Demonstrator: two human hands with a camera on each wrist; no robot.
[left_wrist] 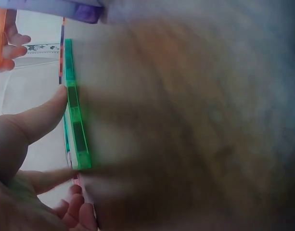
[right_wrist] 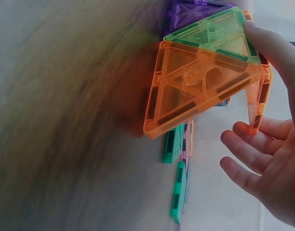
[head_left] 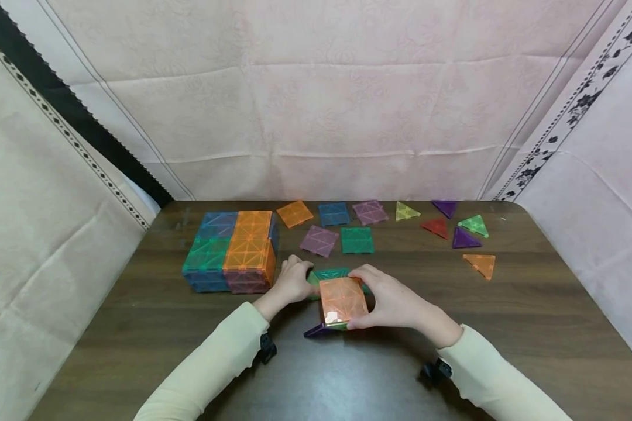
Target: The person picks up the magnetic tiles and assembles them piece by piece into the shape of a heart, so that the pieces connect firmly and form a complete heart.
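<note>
My right hand (head_left: pixel 388 299) grips a small piece built of magnetic tiles. Its orange square tile (head_left: pixel 343 299) faces up, between thumb and fingers. The right wrist view shows an orange triangle (right_wrist: pixel 200 86), a light green triangle (right_wrist: pixel 214 36) and a purple triangle (right_wrist: pixel 193 14) joined to it. The thumb presses near the green triangle's corner, while fingertips touch the orange square's far edge. Just left of this piece, my left hand (head_left: pixel 294 279) pinches a green tile (left_wrist: pixel 76 108) by thumb and finger, the tile seen edge-on close over the table. A teal tile (head_left: pixel 330 273) lies behind the orange square.
Left on the table (head_left: pixel 137 327) stands a finished-looking box of blue, green and orange tiles (head_left: pixel 250 240). Behind the hands lie flat square tiles, including a teal square (head_left: pixel 357 240) and a mauve square (head_left: pixel 319 240). Several loose triangles, one orange (head_left: pixel 481 265), lie at the right.
</note>
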